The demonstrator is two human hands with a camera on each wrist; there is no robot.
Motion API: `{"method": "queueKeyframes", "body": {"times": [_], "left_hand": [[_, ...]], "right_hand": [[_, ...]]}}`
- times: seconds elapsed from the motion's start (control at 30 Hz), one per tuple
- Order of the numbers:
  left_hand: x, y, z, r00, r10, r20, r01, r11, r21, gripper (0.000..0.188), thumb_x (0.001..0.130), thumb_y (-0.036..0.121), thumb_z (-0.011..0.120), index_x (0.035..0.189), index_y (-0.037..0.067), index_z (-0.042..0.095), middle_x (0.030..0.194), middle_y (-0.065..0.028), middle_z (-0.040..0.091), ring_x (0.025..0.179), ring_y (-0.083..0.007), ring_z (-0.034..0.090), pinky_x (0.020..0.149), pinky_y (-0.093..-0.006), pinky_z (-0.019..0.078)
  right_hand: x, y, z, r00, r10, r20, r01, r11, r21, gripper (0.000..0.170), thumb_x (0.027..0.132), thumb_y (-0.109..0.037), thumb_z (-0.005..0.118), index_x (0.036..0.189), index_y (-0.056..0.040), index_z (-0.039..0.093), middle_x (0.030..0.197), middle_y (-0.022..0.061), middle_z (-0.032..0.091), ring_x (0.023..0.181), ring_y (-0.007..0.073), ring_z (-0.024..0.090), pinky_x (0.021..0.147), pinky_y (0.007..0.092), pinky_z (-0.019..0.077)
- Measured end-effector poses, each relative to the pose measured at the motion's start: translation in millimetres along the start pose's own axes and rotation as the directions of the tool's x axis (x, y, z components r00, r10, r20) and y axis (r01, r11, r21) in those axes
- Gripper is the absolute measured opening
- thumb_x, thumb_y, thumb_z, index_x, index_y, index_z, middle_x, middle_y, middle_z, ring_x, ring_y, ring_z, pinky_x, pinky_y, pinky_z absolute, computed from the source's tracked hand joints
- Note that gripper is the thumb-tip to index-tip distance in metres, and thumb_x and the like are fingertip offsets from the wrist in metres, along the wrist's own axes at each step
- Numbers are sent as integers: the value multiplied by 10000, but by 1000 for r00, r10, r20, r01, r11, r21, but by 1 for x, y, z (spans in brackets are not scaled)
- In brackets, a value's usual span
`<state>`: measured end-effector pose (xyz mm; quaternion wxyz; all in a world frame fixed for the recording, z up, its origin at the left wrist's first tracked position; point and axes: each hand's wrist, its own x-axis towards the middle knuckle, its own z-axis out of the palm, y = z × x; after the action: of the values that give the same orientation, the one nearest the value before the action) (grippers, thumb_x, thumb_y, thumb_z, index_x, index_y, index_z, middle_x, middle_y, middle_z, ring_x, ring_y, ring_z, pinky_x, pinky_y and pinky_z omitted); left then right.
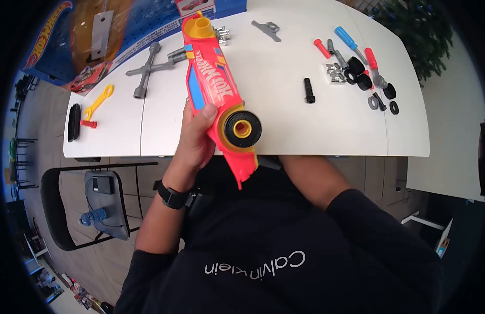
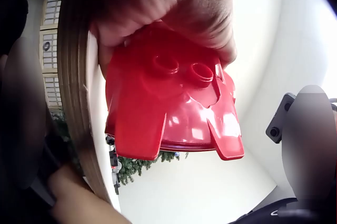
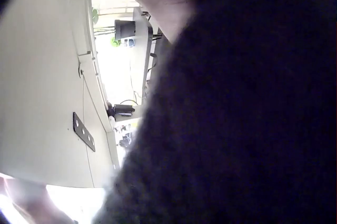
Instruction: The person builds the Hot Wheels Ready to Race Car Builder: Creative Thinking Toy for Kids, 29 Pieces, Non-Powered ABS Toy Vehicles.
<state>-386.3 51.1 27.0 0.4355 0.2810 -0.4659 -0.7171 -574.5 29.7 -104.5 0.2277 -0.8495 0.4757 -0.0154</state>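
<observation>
My left hand [image 1: 199, 133] grips a red and yellow toy car body [image 1: 213, 78] by its side, thumb on top, holding it above the table's front edge. One black wheel [image 1: 242, 129] with a yellow hub shows on the near end. In the left wrist view the fingers wrap the red car body [image 2: 179, 98], whose two pointed ends face away from the palm. My right forearm reaches under the table edge in the head view; the right hand is hidden there. The right wrist view shows part of skin at the top, with no fingers clearly seen.
On the white table [image 1: 274, 125] lie a grey cross wrench [image 1: 145, 70], yellow wrench [image 1: 99, 102], black part [image 1: 74, 122], red bolt [image 1: 88, 124], black bolt [image 1: 309, 90] and grey piece [image 1: 267, 30]. Blue screwdriver [image 1: 347, 39], wheels [image 1: 363, 81] and small parts cluster right. A box [image 1: 148, 31] stands behind.
</observation>
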Motion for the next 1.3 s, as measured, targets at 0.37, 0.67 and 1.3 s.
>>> {"method": "queueKeyframes", "body": {"times": [0.37, 0.67, 1.3], "left_hand": [[7, -2, 4, 1000, 10, -15, -13, 980, -197, 956, 888, 550, 750, 1538, -3, 319, 1428, -182, 525, 1248, -304, 639, 976, -426, 606], [11, 1, 5, 1000, 14, 12, -11, 983, -185, 983, 883, 582, 746, 1546, 2, 311, 1447, -194, 515, 1268, -321, 628, 984, -436, 604], [18, -8, -8, 997, 7, 80, 2, 994, -112, 844, 1008, 626, 540, 1568, 25, 351, 1496, -157, 524, 1316, -300, 593, 1002, -453, 593]], "right_hand": [[12, 14, -6, 999, 19, -40, -18, 999, 37, 349, 963, -209, 573, 1227, -31, 715, 1137, 211, 719, 1100, 363, 683, 983, 468, 530], [-39, 2, -25, 984, -35, -176, 63, 986, 156, 340, 958, -215, 585, 1211, -35, 723, 1135, 207, 720, 1094, 356, 684, 972, 466, 533], [-139, -107, -123, 964, -248, 95, 234, 963, 133, 293, 987, -299, 635, 1062, -24, 701, 961, 187, 729, 972, 380, 721, 845, 499, 569]]}}
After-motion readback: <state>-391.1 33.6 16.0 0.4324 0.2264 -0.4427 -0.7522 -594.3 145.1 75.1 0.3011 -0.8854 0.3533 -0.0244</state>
